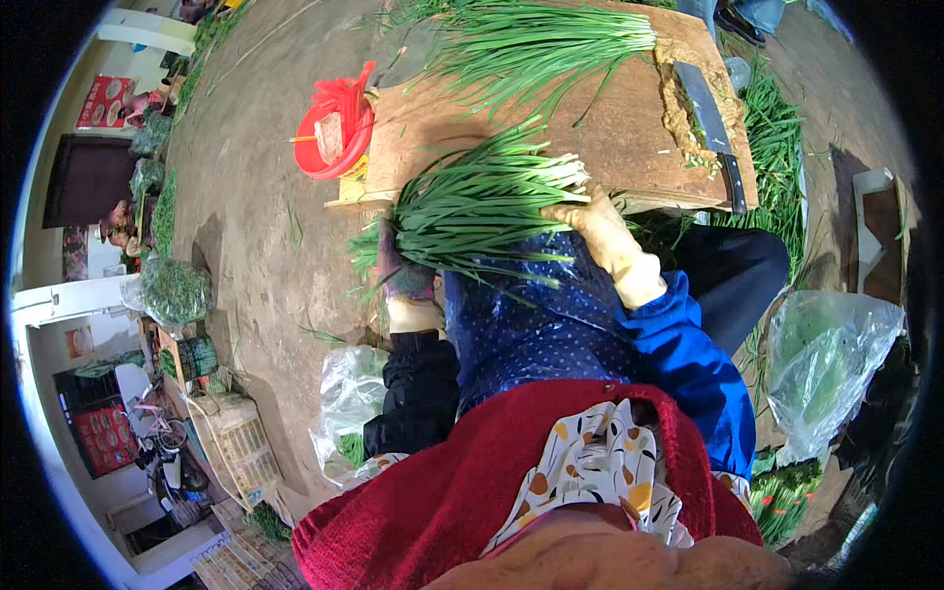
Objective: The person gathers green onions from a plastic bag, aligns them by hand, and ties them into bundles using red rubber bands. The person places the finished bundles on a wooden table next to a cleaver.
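A loose bunch of garlic chives point(487, 199) lies across my lap at the near edge of a wooden board point(516, 140), white stem ends to the right. My left hand point(404, 269), in a dark-stained glove, supports the leafy end. My right hand point(599, 228), in a cream glove, grips the stem ends. On the board's far side lies a second bunch of chives point(553, 51). A cleaver point(704, 110) with a black handle rests on the right of the board, over a worn, caked patch point(675, 96).
A red plastic bucket point(306, 158) with red strips stands at the board's left corner. Chives point(774, 147) are heaped to the right. Clear plastic bags point(826, 361) lie on both sides. Bundled chives point(785, 509) sit at the lower right. Another person's shoe point(740, 26) shows beyond the board.
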A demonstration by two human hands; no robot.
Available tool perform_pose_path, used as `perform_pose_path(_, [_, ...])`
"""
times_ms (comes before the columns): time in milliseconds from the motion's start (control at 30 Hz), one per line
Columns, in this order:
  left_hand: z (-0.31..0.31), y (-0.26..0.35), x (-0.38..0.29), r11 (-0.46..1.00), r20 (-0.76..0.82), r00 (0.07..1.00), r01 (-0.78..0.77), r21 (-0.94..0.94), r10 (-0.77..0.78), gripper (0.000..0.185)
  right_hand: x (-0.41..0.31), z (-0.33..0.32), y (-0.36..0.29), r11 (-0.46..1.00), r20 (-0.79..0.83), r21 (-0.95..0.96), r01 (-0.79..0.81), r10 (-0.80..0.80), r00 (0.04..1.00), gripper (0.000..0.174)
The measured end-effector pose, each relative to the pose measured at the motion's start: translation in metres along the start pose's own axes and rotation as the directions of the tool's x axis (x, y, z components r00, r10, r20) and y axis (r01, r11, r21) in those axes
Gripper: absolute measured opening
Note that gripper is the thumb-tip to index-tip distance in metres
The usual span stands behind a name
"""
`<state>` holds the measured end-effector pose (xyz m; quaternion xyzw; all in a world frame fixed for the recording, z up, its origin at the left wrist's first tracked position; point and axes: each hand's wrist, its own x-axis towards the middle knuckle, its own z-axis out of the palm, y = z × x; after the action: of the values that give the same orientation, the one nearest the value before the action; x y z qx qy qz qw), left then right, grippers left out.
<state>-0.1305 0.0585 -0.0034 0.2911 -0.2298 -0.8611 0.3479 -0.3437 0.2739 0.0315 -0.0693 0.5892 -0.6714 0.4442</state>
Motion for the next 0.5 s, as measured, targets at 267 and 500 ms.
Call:
perform_pose_path(267, [-0.018,-0.002,-0.003,0.999,-0.048,0.999,-0.018,0.045,0.020,0.045,-0.020,-0.008,0.009,0.980,0.259,-0.193,0.053,-0.002,0.966,0.063])
perform_pose_path(500, [-0.033,-0.012,0.000,0.993,-0.008,0.993,0.114,-0.020,-0.114,0.045,-0.032,-0.037,0.021,0.910,0.364,0.407,-0.074,-0.087,0.927,0.058])
